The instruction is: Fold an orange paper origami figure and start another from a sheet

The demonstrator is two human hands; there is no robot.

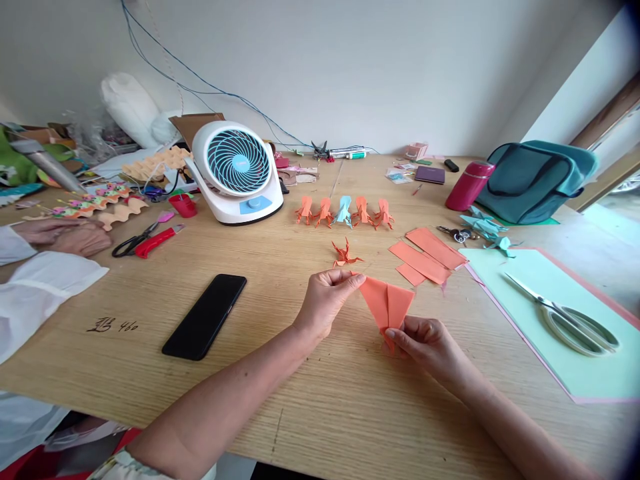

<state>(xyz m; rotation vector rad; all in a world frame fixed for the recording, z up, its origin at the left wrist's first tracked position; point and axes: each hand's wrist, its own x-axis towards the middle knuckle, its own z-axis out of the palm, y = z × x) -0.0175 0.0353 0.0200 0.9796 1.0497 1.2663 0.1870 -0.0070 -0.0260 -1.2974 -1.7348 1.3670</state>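
A folded orange paper (387, 301) lies between my hands on the wooden table (310, 393). My left hand (327, 297) pinches its upper left corner. My right hand (430, 343) pinches its lower tip. Just behind the paper sits a small finished orange origami figure (345, 254). Further back stands a row of folded figures (344, 211), mostly orange with one light blue. Orange paper strips (425, 257) lie to the right of my hands.
A black phone (205, 315) lies to the left. A white and blue desk fan (237, 172) stands behind. Scissors (565, 313) rest on a mint green sheet (590, 373) at right. A red bottle (469, 185), a teal bag (537, 179) and red-handled scissors (147, 240) stand about. Another person's hands (65, 235) rest at far left.
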